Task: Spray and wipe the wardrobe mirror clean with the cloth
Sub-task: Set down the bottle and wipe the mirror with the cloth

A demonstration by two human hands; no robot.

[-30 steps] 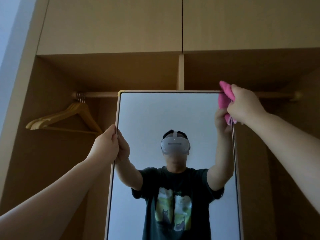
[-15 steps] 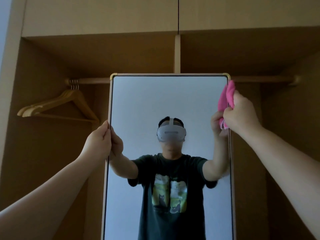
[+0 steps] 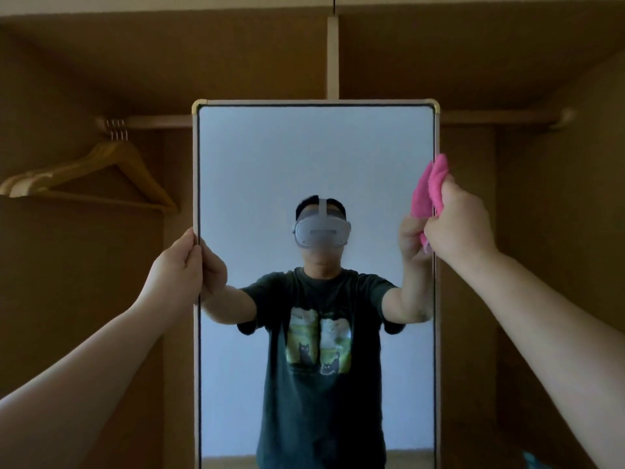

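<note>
A tall framed mirror (image 3: 257, 170) stands upright in front of an open wooden wardrobe. My left hand (image 3: 176, 265) grips the mirror's left frame edge at mid height. My right hand (image 3: 460, 225) holds a bunched pink cloth (image 3: 431, 187) against the mirror's right edge, about a third of the way down from the top corner. The cloth sticks up above my fingers and its reflection shows in the glass. No spray bottle is in view.
Behind the mirror runs a wooden hanging rail (image 3: 152, 121) with several wooden hangers (image 3: 101, 174) at the left. A vertical divider (image 3: 333, 55) rises above the mirror's top. Wardrobe side walls close in left and right.
My right hand has slid the pink cloth down the mirror's right edge from the top corner. The view has tilted downward, and my left hand keeps its grip on the left frame.
</note>
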